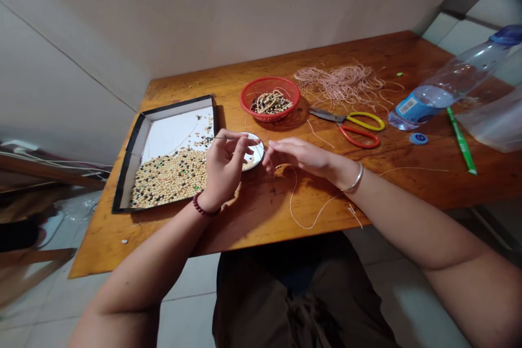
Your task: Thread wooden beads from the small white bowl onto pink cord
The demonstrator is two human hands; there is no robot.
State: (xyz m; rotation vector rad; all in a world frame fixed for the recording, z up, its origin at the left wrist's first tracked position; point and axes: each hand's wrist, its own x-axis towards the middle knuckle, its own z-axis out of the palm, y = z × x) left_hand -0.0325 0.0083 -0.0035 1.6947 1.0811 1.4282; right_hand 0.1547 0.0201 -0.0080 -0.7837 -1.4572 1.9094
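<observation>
Evidently bead-stringing work at an orange-brown wooden table (253, 217). The left hand (223, 168) has thumb and fingertips closed in a pinch on a thin dark needle (218, 137), held roughly level with its tip pointing left over the black-rimmed white tray of loose cream beads (171, 174). The right hand (304, 155) lies palm down, fingers loosely extended toward the small round white dish (256, 153) between the two hands. A pale thin thread (304, 216) runs out from under it and loops across the table toward the near edge.

Judgement on doing this well: keep the needle pinch near the back end so the tip stays free, dip it into the dish at a low angle, and take one bead at a time. The right hand should keep the thread lightly taut so the loop does not snag or drag beads off the table edge.

Hard to make out:
- Whether the right fingertips actually grip the thread; the hand covers that spot, so I cannot tell.
- The dish is mostly behind the left hand and its contents barely show.
- Whether any bead sits on the needle, and where thread joins needle: too fine to see.
- The clear plastic water bottle (440, 92) is cut off at the right edge.
</observation>
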